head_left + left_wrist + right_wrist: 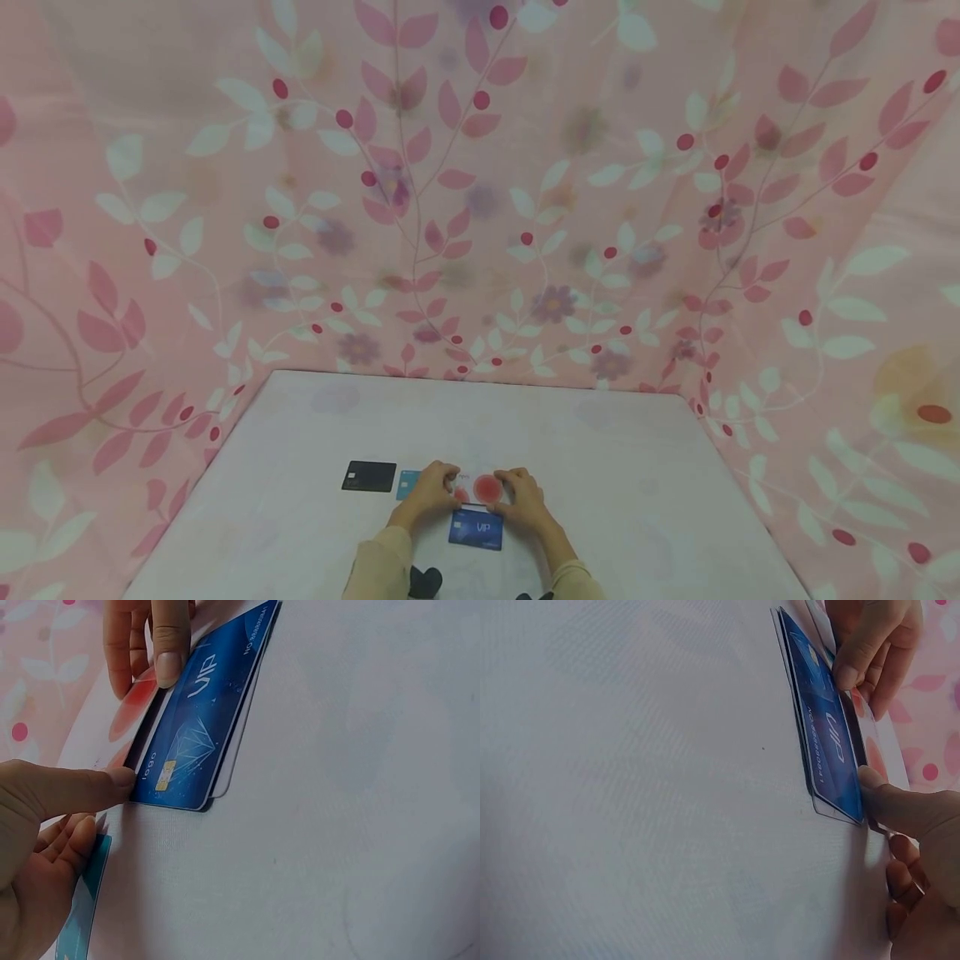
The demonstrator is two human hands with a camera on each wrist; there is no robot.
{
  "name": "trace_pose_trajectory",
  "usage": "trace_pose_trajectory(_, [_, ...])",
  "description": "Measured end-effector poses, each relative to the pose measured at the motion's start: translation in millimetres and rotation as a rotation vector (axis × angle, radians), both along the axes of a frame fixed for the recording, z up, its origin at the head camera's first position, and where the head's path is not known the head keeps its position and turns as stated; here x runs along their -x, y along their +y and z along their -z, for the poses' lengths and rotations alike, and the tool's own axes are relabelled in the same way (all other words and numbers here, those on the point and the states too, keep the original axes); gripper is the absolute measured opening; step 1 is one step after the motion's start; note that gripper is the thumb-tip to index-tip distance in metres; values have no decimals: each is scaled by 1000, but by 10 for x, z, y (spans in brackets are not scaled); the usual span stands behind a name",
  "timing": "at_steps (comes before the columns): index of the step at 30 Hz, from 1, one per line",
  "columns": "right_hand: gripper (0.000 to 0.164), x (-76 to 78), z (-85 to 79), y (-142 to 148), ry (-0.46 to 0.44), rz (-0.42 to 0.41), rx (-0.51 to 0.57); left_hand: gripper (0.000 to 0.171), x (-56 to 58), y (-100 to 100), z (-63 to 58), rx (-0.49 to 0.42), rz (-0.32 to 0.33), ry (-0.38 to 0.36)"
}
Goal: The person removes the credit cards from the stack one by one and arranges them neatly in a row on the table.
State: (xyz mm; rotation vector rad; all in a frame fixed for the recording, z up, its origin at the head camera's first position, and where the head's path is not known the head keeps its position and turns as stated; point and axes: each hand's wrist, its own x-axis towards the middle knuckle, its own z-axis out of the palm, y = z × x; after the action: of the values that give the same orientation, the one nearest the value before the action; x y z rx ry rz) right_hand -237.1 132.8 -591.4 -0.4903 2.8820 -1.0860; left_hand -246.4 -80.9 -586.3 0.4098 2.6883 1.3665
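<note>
A white card with red circles is pinched at both short ends. My left hand holds its left end between thumb and fingers, and my right hand grips the right end the same way. Just in front of it lies a blue VIP card with a gold chip. Both thumbs come down right at this blue card's far edge in the wrist views. From under the blue card a clear edge sticks out in the left wrist view. A light blue card lies beside my left hand, partly hidden by it.
Farther left on the white table lies a black card. Pink leaf-patterned cloth hangs behind the table and along both sides. A dark heart-shaped piece shows by the left sleeve.
</note>
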Motion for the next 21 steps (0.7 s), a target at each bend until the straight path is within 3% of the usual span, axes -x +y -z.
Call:
trace_pose_trajectory(13, [53, 1, -25, 6, 27, -2, -15, 52, 22, 8, 12, -8, 0, 16])
trace_pose_trajectory(21, [51, -40, 11, -7, 19, 6, 5, 46, -32, 13, 6, -25, 0, 28])
